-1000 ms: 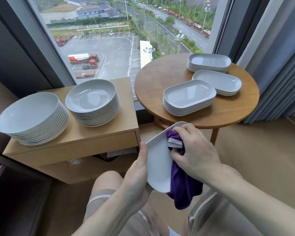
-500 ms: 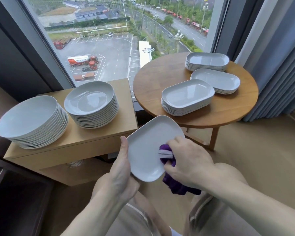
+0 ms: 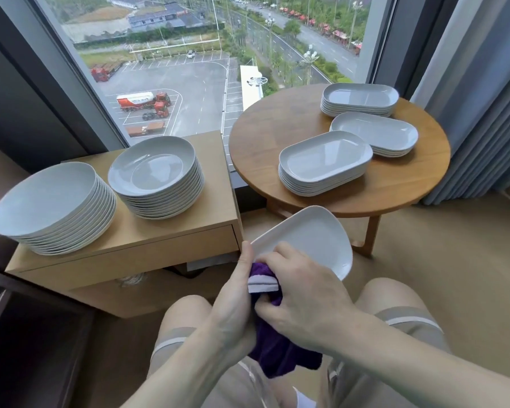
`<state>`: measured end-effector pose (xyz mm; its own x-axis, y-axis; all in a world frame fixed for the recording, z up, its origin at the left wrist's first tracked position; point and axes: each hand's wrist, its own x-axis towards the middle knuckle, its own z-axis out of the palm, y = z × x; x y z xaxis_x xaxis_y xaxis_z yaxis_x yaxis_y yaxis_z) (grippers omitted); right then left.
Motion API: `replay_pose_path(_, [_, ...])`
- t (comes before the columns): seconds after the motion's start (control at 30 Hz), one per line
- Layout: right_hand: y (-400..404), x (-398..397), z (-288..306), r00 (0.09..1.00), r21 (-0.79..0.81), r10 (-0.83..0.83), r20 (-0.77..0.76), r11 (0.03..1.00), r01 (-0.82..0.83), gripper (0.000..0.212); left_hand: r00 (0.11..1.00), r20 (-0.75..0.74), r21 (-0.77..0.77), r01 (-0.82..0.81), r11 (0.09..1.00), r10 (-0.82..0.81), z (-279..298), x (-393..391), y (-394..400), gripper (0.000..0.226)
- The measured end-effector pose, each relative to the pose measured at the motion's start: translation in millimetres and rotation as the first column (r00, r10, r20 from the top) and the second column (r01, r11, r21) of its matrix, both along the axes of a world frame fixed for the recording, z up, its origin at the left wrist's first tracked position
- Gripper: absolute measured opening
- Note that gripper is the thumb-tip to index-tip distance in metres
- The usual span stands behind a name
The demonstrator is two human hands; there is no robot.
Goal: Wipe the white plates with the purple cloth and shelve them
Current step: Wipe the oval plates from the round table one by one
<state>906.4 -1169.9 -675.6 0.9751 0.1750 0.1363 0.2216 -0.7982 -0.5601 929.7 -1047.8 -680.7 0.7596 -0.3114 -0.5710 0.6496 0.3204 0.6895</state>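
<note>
Two grips on white plate [image 3: 312, 237] and purple cloth [image 3: 280, 357], round table [image 3: 253, 136] by window [image 3: 203, 54]

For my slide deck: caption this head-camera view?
Left hand holds white plate; right hand wipes it with purple cloth.

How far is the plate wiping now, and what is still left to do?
Done: cannot tell; the two round stacks on the cabinet and three oblong stacks on the round table look alike. In hand: the left hand holds one white plate while the right hand presses the purple cloth on it. Left: shelving; no shelf is visible.
</note>
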Motion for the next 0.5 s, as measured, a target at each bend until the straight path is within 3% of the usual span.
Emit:
replay_pose_path(0.17, [-19.1,18.4,-3.5,0.993,-0.010,-0.113,0.029,0.993,0.113,0.036,0.999,0.036,0.025,-0.037,0.999,0.036,-5.5,-0.2,-10.3,0.054])
replay_pose_path(0.3, [-45.7,36.1,-7.3,0.971,-0.094,-0.240,0.011,0.966,0.239,0.022,0.999,0.046,0.056,0.006,0.998,-0.009,-2.5,-1.0,4.5,0.064])
replay_pose_path(0.5, [-69.0,49.3,-7.9,0.942,-0.207,-0.330,-0.060,0.927,0.311,0.024,0.986,0.167,0.110,-0.013,0.994,-0.005,8.7,9.6,13.6,0.058])
